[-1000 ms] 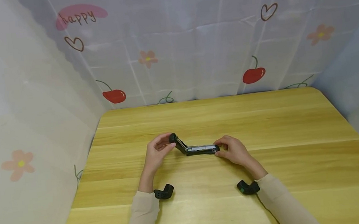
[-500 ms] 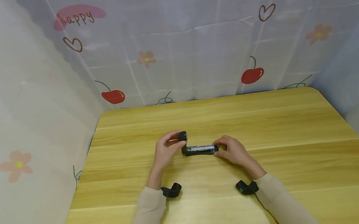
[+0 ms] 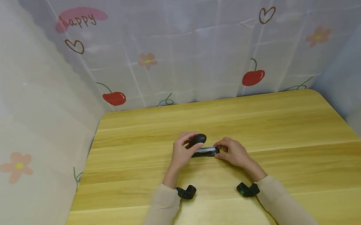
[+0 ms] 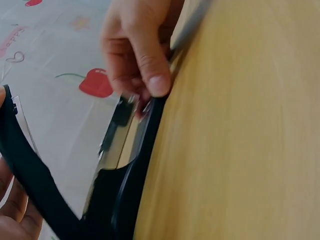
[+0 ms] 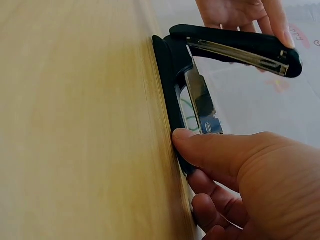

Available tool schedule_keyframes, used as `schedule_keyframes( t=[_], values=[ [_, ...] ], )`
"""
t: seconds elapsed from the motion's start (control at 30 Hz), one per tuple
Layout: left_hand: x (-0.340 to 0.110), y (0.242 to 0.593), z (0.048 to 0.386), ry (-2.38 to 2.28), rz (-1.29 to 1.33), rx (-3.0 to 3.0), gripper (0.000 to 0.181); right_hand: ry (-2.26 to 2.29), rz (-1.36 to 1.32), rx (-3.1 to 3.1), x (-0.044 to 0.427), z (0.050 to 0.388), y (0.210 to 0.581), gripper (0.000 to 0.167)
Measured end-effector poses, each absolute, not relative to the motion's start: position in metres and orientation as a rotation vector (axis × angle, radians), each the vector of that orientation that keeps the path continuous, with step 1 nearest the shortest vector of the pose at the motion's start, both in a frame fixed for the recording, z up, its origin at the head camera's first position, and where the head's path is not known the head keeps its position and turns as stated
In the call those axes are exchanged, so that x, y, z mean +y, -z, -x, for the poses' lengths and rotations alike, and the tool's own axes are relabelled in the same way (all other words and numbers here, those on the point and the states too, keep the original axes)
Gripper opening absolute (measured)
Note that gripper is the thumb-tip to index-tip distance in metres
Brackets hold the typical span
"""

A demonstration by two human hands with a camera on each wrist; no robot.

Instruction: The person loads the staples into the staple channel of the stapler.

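Observation:
A black stapler (image 3: 206, 154) rests on the table, its top cover swung up from the base and the metal staple channel (image 5: 201, 100) exposed. My left hand (image 3: 181, 151) pinches the free end of the raised cover (image 5: 235, 46), thumb on one side and fingers on the other. At the opposite end, my right hand (image 3: 235, 153) grips the front tip of the base between thumb and fingers, as the right wrist view shows. The cover leans over the base at an angle, apart from the channel. From the head view, my left hand hides the hinge end.
The wooden table (image 3: 130, 131) spreads out around the stapler. Behind it hangs a pale curtain (image 3: 188, 53) printed with cherries and flowers. A black wrist camera mount (image 3: 187, 192) sits at the left wrist, another camera mount (image 3: 248, 189) at the right.
My left hand has moved right, swinging the stapler's cover from leaning out left, through upright, to over the base. The right hand has stayed at the base's front end.

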State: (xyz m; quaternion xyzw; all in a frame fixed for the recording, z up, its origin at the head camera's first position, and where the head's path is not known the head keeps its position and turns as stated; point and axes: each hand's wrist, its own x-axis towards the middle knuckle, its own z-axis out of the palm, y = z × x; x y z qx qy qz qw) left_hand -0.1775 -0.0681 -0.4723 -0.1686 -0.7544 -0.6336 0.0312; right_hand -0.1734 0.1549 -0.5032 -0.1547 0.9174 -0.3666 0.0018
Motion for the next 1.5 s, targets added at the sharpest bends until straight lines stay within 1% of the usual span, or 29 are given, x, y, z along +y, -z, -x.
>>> schedule_keyframes(
  t=[0.27, 0.67, 1.17, 1.3, 1.5],
  values=[
    [-0.048, 0.482, 0.179, 1.754, 0.581, -2.471, 0.037, 1.154, 0.525, 2.9, 0.155, 0.173, 0.505, 0.03],
    [-0.031, 0.489, 0.179, 1.176, 0.623, -2.738, 0.036, 1.136, 0.518, 2.886, 0.155, 0.174, 0.504, 0.028],
    [-0.027, 0.488, 0.179, 1.129, 0.603, -2.753, 0.037, 1.141, 0.52, 2.886, 0.156, 0.175, 0.505, 0.03],
    [-0.026, 0.488, 0.178, 1.131, 0.603, -2.77, 0.044, 1.133, 0.513, 2.878, 0.157, 0.175, 0.504, 0.031],
    [-0.04, 0.477, 0.175, 1.101, 0.617, -2.799, 0.069, 1.072, 0.552, 2.927, 0.161, 0.174, 0.498, 0.043]
  ],
)
